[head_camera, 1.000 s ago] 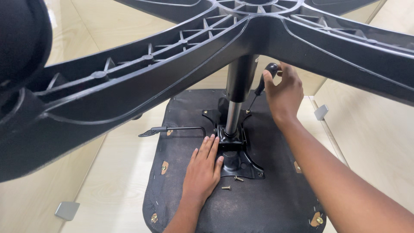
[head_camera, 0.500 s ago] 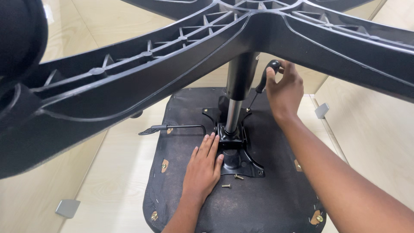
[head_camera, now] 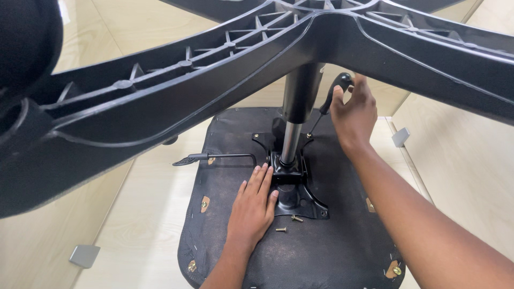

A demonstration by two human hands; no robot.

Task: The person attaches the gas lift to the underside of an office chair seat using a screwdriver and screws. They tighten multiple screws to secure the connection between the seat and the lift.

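Left hand flat, palm down, fingers together, right hand raised, fingers loosely curled, forearm extended
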